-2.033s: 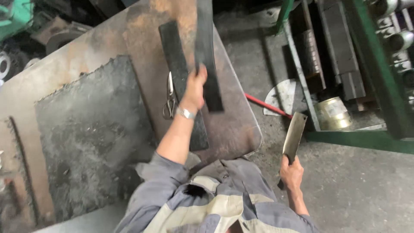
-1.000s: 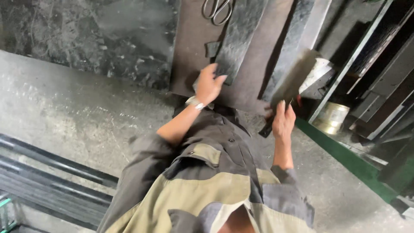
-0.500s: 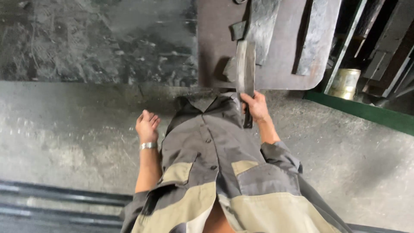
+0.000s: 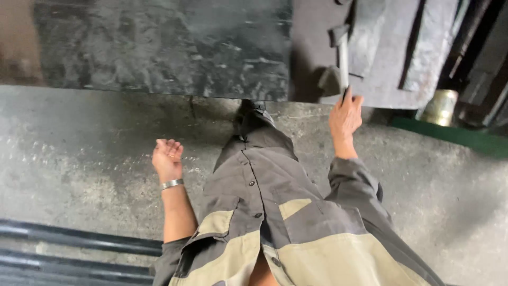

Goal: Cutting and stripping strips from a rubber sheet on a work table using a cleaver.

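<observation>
Down at seven o'clock, dark pipes point(image 4: 69, 246) lie across the concrete floor point(image 4: 79, 143). Up at eleven, a big black sheet point(image 4: 159, 47) covers the workbench, its edge running across the top of the view. Moving in, the left hand point(image 4: 168, 158) hangs free over the floor at about nine o'clock from the grey and tan jacket point(image 4: 275, 212), palm up, fingers loosely curled, holding nothing, a metal bracelet point(image 4: 172, 184) on the wrist. Across to one o'clock: the right hand point(image 4: 345, 114) is raised to the bench edge, fingers closed round the lower end of a narrow flat metal strip point(image 4: 343, 61) that stands edge-on, pointing up toward twelve. It looks thin, though blur hides its far end. Right of it lie grey plates point(image 4: 391, 53), and at two o'clock a brass-coloured can point(image 4: 440, 106) by a green beam point(image 4: 455, 139).
</observation>
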